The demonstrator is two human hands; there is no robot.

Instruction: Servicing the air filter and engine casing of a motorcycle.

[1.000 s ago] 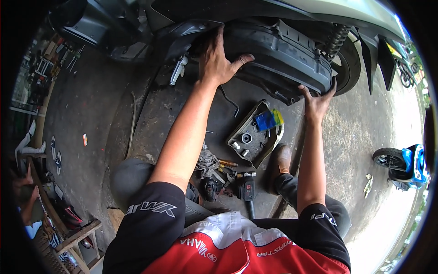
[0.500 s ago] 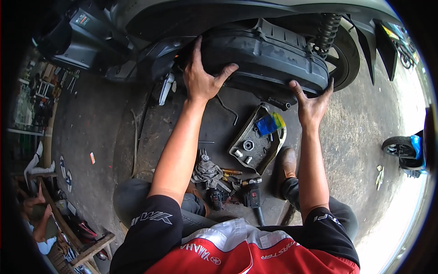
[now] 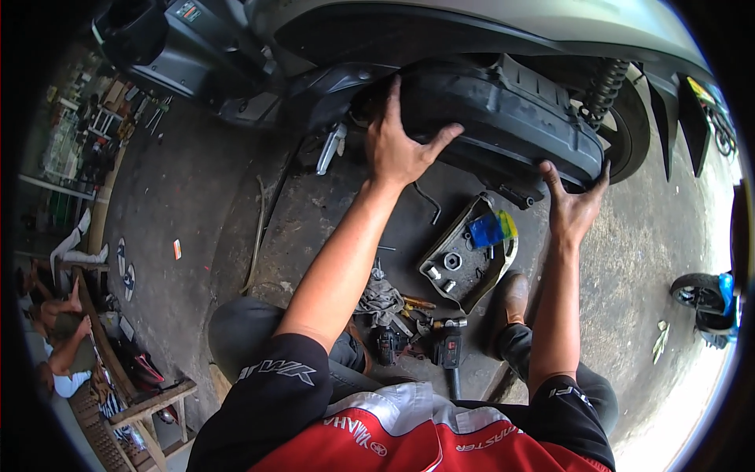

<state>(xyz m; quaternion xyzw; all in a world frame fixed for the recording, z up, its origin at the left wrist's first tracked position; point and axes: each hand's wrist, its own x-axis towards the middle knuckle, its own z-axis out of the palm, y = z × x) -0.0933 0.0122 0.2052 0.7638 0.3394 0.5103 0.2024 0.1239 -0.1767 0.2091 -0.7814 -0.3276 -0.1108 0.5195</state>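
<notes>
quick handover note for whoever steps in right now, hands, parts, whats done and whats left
Left hand: spread flat on the front end of the black plastic cover on the scooter's side.
Right hand: palm up under the cover's rear lower edge.
Parts: dark tray with loose nuts and a blue-yellow item lies on the floor below; power tools and a rag by the knees.
Done: hardware is in the tray.
Left: the cover sits against the scooter, both hands on it.

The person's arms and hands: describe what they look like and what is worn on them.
Both forearms are bare from the short sleeves down. The left hand and right hand wear no gloves, and no watch or ring is visible. The left sleeve and right sleeve are black with white lettering. They belong to a shirt that is red and white across the chest.
</notes>
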